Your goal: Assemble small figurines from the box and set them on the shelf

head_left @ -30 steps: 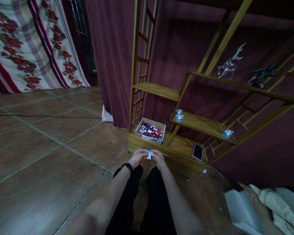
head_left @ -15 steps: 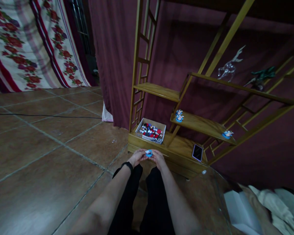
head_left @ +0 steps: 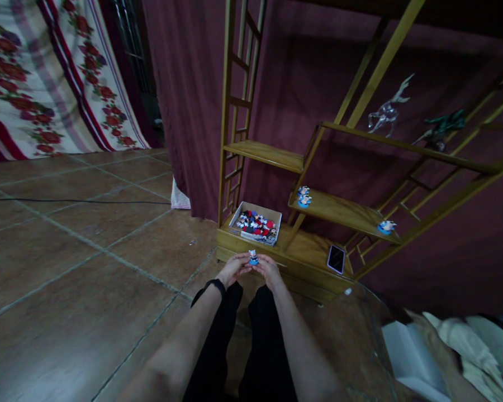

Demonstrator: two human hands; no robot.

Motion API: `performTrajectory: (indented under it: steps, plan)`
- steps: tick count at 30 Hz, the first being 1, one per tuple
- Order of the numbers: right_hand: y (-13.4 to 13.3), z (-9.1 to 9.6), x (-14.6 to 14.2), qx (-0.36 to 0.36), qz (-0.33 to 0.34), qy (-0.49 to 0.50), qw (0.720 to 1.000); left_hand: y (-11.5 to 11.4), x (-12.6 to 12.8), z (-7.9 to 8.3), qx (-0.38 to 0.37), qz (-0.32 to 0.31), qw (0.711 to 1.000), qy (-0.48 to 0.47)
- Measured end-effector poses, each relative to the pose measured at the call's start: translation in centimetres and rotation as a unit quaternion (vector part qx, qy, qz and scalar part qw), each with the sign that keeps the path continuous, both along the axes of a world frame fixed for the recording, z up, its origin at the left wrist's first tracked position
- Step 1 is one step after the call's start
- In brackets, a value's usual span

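Note:
Between my two hands is a small figurine [head_left: 253, 257], white with dark marks, on a blue base. My left hand [head_left: 235, 268] grips it from the left, and my right hand [head_left: 269, 269] from the right, both with closed fingers. It stands upright, in front of the low drawer part of a wooden shelf unit [head_left: 268, 156]. Just beyond my hands, a shallow cardboard box [head_left: 263, 211] holds many small red, white and black figures. Similar blue-based figurines [head_left: 304, 200] stand at the left end of the middle shelf, and another figurine [head_left: 386, 226] at its right end.
A tablet or phone [head_left: 336, 259] lies on the lower board. Higher up stand a clear glass deer [head_left: 388, 116] and a dark green ornament [head_left: 442, 128]. At the lower right are a white box [head_left: 413, 357] and pale cloth. A cable [head_left: 75, 200] crosses the tiled floor.
The figurine has turned in my hands from tilted to upright, so its front now shows. Both hands stay in nearly the same place; the view has shifted slightly.

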State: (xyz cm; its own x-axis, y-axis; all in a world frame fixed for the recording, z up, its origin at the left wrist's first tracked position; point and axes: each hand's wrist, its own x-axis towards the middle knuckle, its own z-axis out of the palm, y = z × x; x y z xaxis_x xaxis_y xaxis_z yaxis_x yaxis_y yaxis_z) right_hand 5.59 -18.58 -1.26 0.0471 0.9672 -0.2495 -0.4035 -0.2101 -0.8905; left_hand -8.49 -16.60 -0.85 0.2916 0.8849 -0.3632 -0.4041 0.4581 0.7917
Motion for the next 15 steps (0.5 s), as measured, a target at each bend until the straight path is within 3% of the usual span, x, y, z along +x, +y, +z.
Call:
performTrajectory:
  steps: [15]
  plan:
    - [-0.40,0.36,0.32,0.002,0.047,0.017,0.999,-0.24,0.39,-0.22,0.031,0.047,0.998,0.012]
